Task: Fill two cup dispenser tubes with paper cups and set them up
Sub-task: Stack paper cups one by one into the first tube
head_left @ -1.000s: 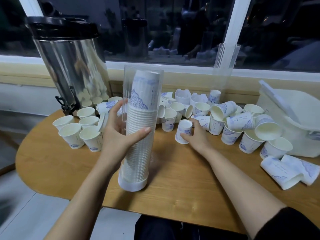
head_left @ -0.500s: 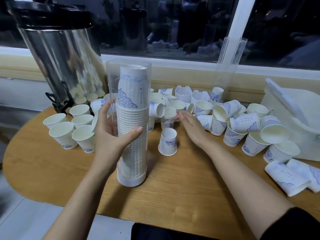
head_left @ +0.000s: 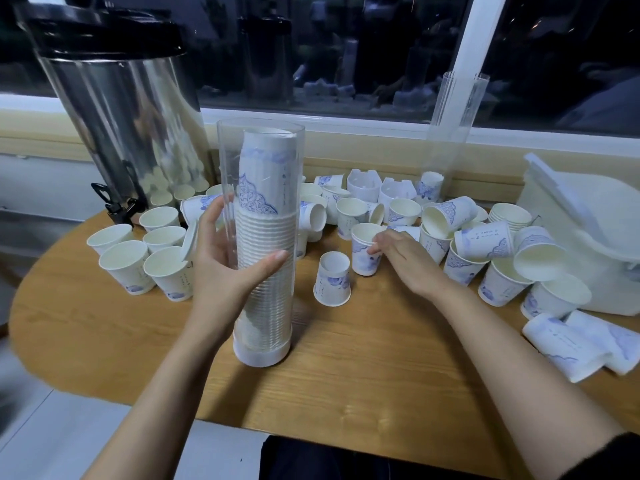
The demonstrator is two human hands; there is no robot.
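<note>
A clear dispenser tube (head_left: 265,188) stands upright on its white base on the wooden table (head_left: 346,375), nearly full of stacked upside-down paper cups. My left hand (head_left: 225,261) grips the tube at mid-height. My right hand (head_left: 403,256) pinches the rim of an upright blue-patterned paper cup (head_left: 363,254) just right of the tube. An upside-down cup (head_left: 333,280) stands alone between the tube and that hand. A second clear tube (head_left: 450,133) stands at the back by the window, with one cup visible at its bottom.
Several loose cups (head_left: 467,237) lie and stand across the back and right of the table, and a group of upright cups (head_left: 138,251) sits at the left. A steel drinks urn (head_left: 121,126) stands back left. A white bin (head_left: 588,237) sits at the right.
My right hand left the upside-down cup standing, reached back into the pile, and now pinches an upright cup. My left hand kept holding the tube.
</note>
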